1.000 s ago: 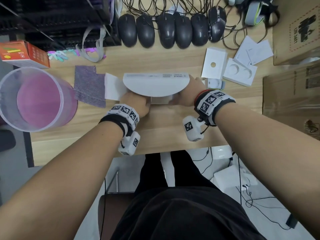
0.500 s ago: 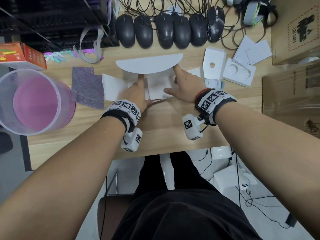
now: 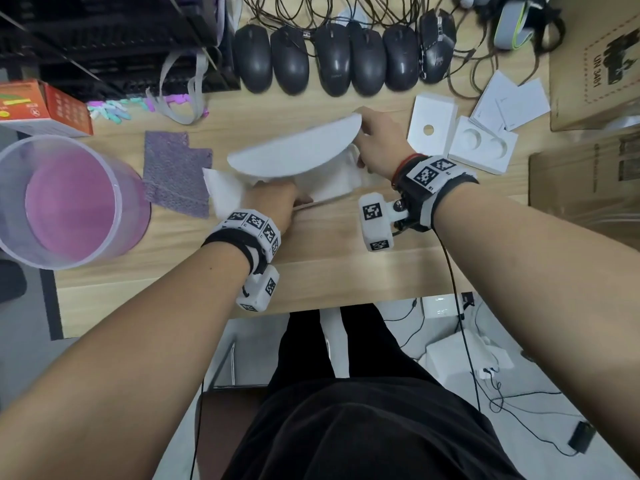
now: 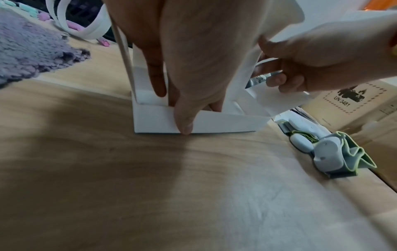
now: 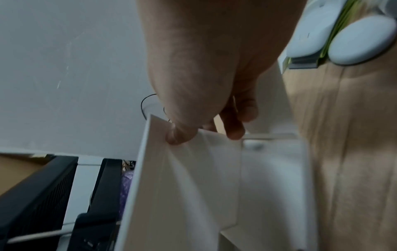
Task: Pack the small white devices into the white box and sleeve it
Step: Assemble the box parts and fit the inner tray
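Note:
The white box point(image 3: 332, 188) lies unfolded on the wooden table, and its long curved lid point(image 3: 294, 150) is raised at a tilt. My left hand point(image 3: 273, 199) holds the box's front wall point(image 4: 214, 124), thumb point(image 4: 184, 125) outside and fingers down inside. At the lid's right end my right hand point(image 3: 377, 143) pinches a white flap point(image 5: 193, 178) between thumb point(image 5: 180, 135) and fingers. A small white rounded thing point(image 5: 253, 145) shows blurred beyond those fingers. The lid and both hands hide the inside of the box in the head view.
A white card with a hole point(image 3: 431, 124), a white insert with two round recesses point(image 3: 483, 145) and leaflets point(image 3: 509, 103) lie to the right. Several black mice point(image 3: 332, 57) line the back. A purple cloth point(image 3: 176, 173) and clear tub point(image 3: 65, 199) sit left, cardboard boxes point(image 3: 588, 64) right.
The lid swung from folded toward me to lying back, and now its right end is lifted. My right hand moved from pressing in the box to the lid's right end. My left hand stays at the front wall.

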Tool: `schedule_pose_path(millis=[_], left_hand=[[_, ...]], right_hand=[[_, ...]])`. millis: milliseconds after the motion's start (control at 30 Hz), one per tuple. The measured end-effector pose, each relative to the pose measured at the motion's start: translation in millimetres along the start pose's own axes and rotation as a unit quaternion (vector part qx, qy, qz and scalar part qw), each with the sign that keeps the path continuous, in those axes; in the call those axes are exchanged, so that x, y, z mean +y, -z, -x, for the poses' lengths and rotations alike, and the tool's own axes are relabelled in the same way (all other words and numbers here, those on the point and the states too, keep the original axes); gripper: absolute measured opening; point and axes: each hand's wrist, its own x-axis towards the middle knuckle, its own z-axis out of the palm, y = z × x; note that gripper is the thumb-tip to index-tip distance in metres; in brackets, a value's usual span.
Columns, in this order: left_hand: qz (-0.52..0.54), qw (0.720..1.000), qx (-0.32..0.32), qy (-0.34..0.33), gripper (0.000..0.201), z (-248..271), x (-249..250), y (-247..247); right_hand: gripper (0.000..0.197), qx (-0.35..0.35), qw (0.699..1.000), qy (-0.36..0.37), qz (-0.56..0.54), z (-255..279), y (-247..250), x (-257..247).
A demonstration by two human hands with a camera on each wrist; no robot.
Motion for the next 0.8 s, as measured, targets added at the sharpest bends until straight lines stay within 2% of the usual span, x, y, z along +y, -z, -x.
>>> schedule_pose_path(millis=[67, 133, 200, 267, 333, 433, 533, 633, 700, 733, 800], left_hand=[[-0.031, 0.999, -0.013, -0.013, 0.054, 3.3, 3.7, 4.2], [-0.045, 0.999, -0.016, -0.012, 0.067, 6.1, 7.9, 4.1], [-0.029, 0.999, -0.002, -0.012, 0.080, 7.9, 12.2, 1.8], [-0.002, 1.000, 0.023, -0.008, 0.098, 8.2, 14.5, -0.3], [-0.010, 0.998, 0.055, 0.001, 0.112, 6.9, 14.9, -1.4], [-0.028, 0.998, 0.062, 0.015, 0.109, 6.4, 15.9, 0.4], [-0.043, 0.997, 0.051, 0.024, 0.109, 3.4, 15.6, -1.2], [-0.036, 0.999, 0.029, 0.029, 0.110, -2.8, 13.6, -3.8], [-0.020, 0.999, 0.019, 0.036, 0.109, -6.4, 13.2, -3.0], [-0.015, 0.999, 0.016, 0.041, 0.110, -8.2, 13.4, -2.3], [-0.007, 0.999, 0.011, 0.047, 0.112, -12.0, 14.5, -1.0]], right_hand=[[0.036, 0.010, 1.000, -0.029, 0.004, -3.9, -1.3, 4.6], [0.041, 0.029, 0.995, -0.093, 0.018, -7.1, -2.4, 11.1], [0.045, 0.036, 0.983, -0.167, 0.061, -7.5, -4.4, 17.8], [0.052, 0.042, 0.976, -0.196, 0.080, -6.8, -7.9, 22.0], [0.057, 0.076, 0.977, -0.182, 0.077, -7.7, -9.5, 23.4], [0.048, 0.109, 0.982, -0.135, 0.077, -9.6, -12.5, 21.7], [0.035, 0.047, 0.977, -0.124, 0.167, -13.6, -15.9, 23.3], [0.035, -0.016, 0.968, -0.093, 0.232, -17.9, -14.7, 24.1], [0.034, -0.031, 0.968, -0.061, 0.240, -18.9, -8.5, 18.6], [0.033, -0.023, 0.973, -0.045, 0.224, -18.0, -1.6, 14.1], [0.026, 0.047, 0.985, -0.018, 0.167, -17.1, 19.2, 6.5]])
